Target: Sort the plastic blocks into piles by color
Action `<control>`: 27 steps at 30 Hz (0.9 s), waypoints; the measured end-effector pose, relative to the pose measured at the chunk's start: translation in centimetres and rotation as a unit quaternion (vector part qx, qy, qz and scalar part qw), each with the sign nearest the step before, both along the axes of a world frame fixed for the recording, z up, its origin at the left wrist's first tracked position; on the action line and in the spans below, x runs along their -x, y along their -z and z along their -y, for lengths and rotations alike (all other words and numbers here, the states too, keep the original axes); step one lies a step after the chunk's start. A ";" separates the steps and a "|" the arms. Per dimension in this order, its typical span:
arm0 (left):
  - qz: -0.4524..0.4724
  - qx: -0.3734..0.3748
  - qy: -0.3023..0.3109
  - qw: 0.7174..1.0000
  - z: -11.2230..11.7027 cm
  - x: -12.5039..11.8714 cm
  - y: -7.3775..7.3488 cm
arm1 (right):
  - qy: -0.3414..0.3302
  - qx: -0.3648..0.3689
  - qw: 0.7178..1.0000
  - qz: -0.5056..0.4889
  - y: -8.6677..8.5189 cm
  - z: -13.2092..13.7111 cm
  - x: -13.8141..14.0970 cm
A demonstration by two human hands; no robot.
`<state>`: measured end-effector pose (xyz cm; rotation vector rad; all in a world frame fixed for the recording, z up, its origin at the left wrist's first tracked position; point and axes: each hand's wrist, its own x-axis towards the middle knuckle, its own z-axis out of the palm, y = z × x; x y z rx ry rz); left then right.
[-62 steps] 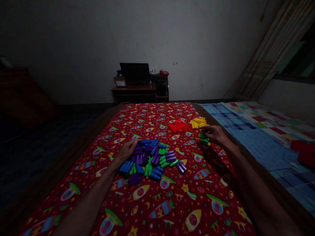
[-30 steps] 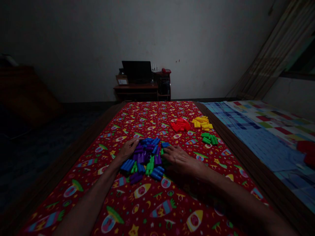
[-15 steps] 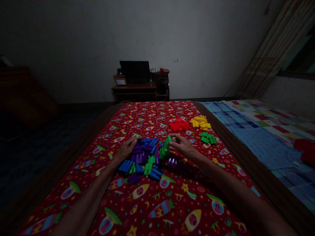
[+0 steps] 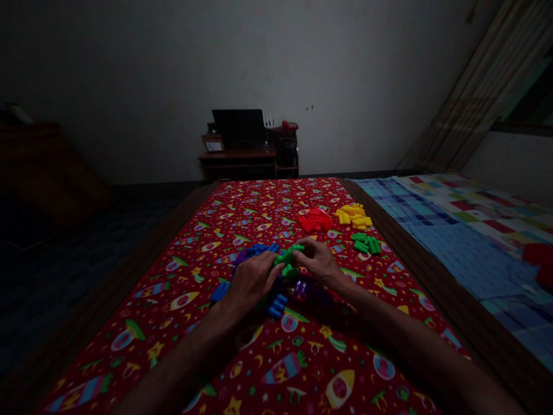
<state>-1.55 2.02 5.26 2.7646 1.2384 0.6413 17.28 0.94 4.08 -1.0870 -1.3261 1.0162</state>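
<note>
Green toy building blocks (image 4: 290, 253) sit between my two hands, above the right side of a mixed pile. My right hand (image 4: 318, 262) pinches their right end with thumb and fingers. My left hand (image 4: 254, 278) closes on their left end, its back toward me. Under and around my left hand lie blue blocks (image 4: 277, 305) and purple ones, much of the pile being hidden by the hand. A shiny purple block (image 4: 300, 288) rests on the cloth below my right hand.
Sorted heaps of red blocks (image 4: 314, 220), yellow blocks (image 4: 354, 215) and green blocks (image 4: 366, 243) lie farther off on the right. They rest on a red patterned cloth (image 4: 242, 202). Beyond it stands a low desk with a dark monitor (image 4: 238, 128).
My left hand has moved right, from the pile's left edge over the pile to the green blocks. The green blocks have tilted from upright to slanting in my right hand.
</note>
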 end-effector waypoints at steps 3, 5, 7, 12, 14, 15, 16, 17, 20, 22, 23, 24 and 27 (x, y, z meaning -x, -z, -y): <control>0.020 0.014 -0.008 1.000 -0.3 -0.1 0.1 | -0.003 -0.020 1.000 0.024 0.4 0.0 -0.1; 0.038 0.051 0.009 0.998 -0.2 -0.2 0.1 | -0.002 -0.033 0.999 0.016 0.1 -0.3 -0.5; 0.044 0.098 0.029 0.994 0.1 -0.3 0.0 | 0.027 -0.041 0.999 -0.008 -0.9 -0.7 -1.6; 0.056 0.164 0.050 0.984 1.3 -0.6 -1.3 | 0.204 -0.063 0.972 0.100 -4.5 -2.1 -8.5; 0.073 0.181 0.057 0.979 1.3 -0.6 -1.9 | 0.255 -0.050 0.933 0.250 -5.3 -2.0 -12.5; 0.083 0.190 0.055 0.977 1.2 -0.6 -2.1 | 0.273 -0.039 0.904 0.326 -5.4 -1.8 -14.4; 0.091 0.200 0.050 0.974 1.0 -0.6 -2.2 | 0.291 -0.016 0.870 0.398 -5.2 -1.4 -16.2; 0.098 0.210 0.044 0.972 0.9 -0.6 -2.3 | 0.316 0.008 0.830 0.459 -5.0 -1.0 -17.8; 0.115 0.227 0.029 0.967 0.6 -0.5 -2.3 | 0.328 0.090 0.745 0.574 -3.8 0.0 -20.8; 0.123 0.230 0.029 0.965 0.6 -0.5 -2.2 | 0.287 0.134 0.729 0.607 -3.2 0.2 -21.4; 0.126 0.232 0.030 0.964 0.6 -0.5 -2.1 | 0.264 0.150 0.728 0.614 -3.0 0.2 -21.4; 0.130 0.235 0.033 0.963 0.7 -0.5 -2.1 | 0.240 0.159 0.732 0.617 -3.0 0.2 -21.2; 0.143 0.248 0.046 0.957 0.7 -0.5 -2.0 | 0.168 0.167 0.753 0.613 -3.5 0.3 -20.3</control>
